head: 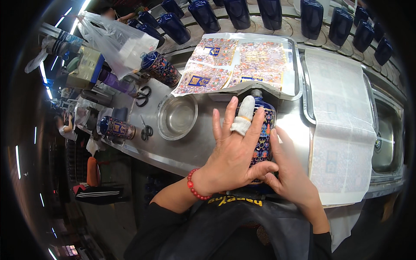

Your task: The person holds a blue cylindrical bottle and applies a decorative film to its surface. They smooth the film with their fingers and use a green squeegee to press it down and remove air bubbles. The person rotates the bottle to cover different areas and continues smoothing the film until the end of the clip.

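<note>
A dark blue glass bottle (264, 139) with a colourful floral pattern is right before me, its clear neck pointing away. My left hand (232, 152) lies across the bottle's front and left side with its fingers spread. It wears a white knitted finger cover (244, 115) on one finger and a red bead bracelet (195, 188) at the wrist. Against the bottle's right side, my right hand (289, 169) has its fingers along the edge and its thumb near the lower front. That hand is slightly blurred. Much of the bottle's lower part is hidden behind both hands.
Printed floral decal sheets (211, 57) lie on a metal tray (297, 78). Left of me are a metal bowl (177, 117), scissors (146, 130) and patterned bottles (117, 127). White paper (341, 130) covers the right side, beside a sink (386, 136). Plain blue bottles (239, 14) line a conveyor behind.
</note>
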### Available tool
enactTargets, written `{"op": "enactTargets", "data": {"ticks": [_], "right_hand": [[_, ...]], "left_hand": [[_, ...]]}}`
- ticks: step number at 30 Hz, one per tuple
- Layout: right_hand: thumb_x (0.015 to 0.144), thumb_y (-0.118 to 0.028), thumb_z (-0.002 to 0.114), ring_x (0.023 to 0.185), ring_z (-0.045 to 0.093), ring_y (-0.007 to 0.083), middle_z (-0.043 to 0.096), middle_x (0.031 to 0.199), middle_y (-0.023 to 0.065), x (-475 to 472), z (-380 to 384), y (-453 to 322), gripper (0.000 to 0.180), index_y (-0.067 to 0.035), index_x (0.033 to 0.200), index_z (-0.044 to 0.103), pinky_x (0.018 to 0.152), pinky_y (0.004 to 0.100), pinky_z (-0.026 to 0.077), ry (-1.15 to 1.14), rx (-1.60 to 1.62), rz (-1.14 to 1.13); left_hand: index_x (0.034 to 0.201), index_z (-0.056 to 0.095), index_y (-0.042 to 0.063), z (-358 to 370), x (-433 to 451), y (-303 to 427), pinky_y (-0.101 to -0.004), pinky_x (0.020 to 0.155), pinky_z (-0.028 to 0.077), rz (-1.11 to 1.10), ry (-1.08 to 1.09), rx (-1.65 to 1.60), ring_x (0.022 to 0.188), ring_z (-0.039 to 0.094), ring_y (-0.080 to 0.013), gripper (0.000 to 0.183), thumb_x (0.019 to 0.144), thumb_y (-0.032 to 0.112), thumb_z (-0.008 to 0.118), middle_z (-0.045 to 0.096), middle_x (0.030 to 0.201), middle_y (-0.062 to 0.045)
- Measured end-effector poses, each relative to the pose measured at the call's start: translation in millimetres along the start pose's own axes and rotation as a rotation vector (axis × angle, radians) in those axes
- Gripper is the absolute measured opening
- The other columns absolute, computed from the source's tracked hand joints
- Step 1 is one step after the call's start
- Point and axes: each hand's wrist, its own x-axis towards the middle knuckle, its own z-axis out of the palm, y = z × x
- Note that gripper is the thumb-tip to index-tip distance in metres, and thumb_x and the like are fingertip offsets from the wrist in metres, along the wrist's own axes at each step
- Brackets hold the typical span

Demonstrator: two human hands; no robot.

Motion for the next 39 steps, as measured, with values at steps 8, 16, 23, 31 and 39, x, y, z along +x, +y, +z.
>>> {"op": "enactTargets", "data": {"ticks": [8, 16, 23, 31, 39], "right_hand": [[0.083, -0.023, 0.082, 0.140, 0.043, 0.0410, 0.021, 0.161, 0.0295, -3.6, -4.5, 10.1, 0.102, 0.001, 0.160, 0.021, 0.113, 0.0450, 0.040, 0.008, 0.207, 0.044], [0.086, 0.005, 0.051, 0.146, 0.039, 0.0316, 0.034, 0.161, 0.0207, -7.9, -19.9, 7.2, 0.070, 0.002, 0.155, 0.038, 0.110, 0.0392, 0.040, 0.190, 0.312, 0.099], [0.089, -0.007, 0.069, 0.125, 0.049, 0.0365, 0.044, 0.148, 0.0219, 25.0, -13.6, 1.0, 0.063, -0.003, 0.149, 0.048, 0.106, 0.0443, 0.042, 0.223, -0.101, -0.008], [0.086, -0.009, 0.075, 0.120, 0.049, 0.0382, 0.043, 0.147, 0.0218, 40.3, -9.5, -7.2, 0.068, -0.006, 0.149, 0.049, 0.104, 0.0459, 0.043, 0.167, -0.111, 0.024], [0.085, -0.008, 0.074, 0.120, 0.049, 0.0394, 0.042, 0.147, 0.0239, 41.7, -13.1, -9.8, 0.068, -0.005, 0.148, 0.050, 0.105, 0.0471, 0.043, 0.131, -0.124, 0.028]], "left_hand": [[0.158, 0.020, -0.005, 1.5, -56.7, 7.2, -0.0728, 0.114, 0.003, 0.003, -0.059, 0.005, 0.148, 0.023, -0.0537, 0.119, 0.076, 0.054, 0.083, 0.025, 0.159, -0.035], [0.159, 0.008, -0.008, 33.6, -69.7, -20.6, -0.0714, 0.117, 0.004, 0.067, 0.032, -0.247, 0.149, 0.026, -0.0507, 0.130, 0.073, 0.051, 0.085, 0.029, 0.159, -0.031], [0.158, 0.027, -0.003, 19.2, -35.1, -46.4, -0.0638, 0.119, 0.006, 0.047, 0.098, -0.286, 0.146, 0.026, -0.0485, 0.114, 0.087, 0.083, 0.045, 0.029, 0.158, -0.030], [0.154, 0.038, -0.001, 17.9, -14.2, -41.9, -0.0631, 0.118, 0.011, 0.059, 0.132, -0.184, 0.137, 0.037, -0.0432, 0.106, 0.088, 0.081, 0.044, 0.043, 0.148, -0.024], [0.153, 0.040, -0.002, 12.8, -10.1, -38.0, -0.0634, 0.118, 0.011, 0.050, 0.107, -0.141, 0.134, 0.040, -0.0420, 0.106, 0.088, 0.081, 0.044, 0.046, 0.144, -0.023]]}}
